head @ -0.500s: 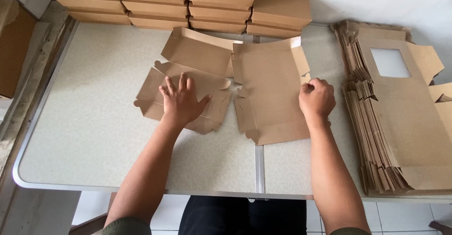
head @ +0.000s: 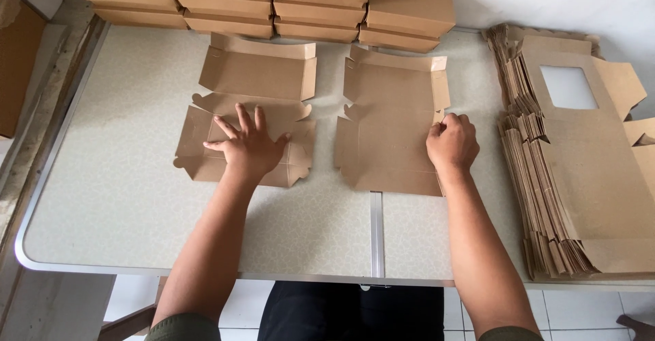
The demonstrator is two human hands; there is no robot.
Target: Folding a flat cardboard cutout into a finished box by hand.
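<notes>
Two flat brown cardboard box blanks lie side by side on the pale table. My left hand presses flat, fingers spread, on the lower panel of the left blank. My right hand is curled at the right edge of the right blank, pinching its side flap. Both blanks lie unfolded with their flaps open.
Stacks of folded brown boxes line the table's far edge. A thick pile of flat blanks with a window cut-out lies at the right. A metal seam runs through the table's front half. A brown carton stands off the left edge.
The blanks, which overlapped and lay askew, now lie apart and squared up. My left hand has shifted onto the left blank's lower panel and my right hand has moved slightly down the right blank's edge.
</notes>
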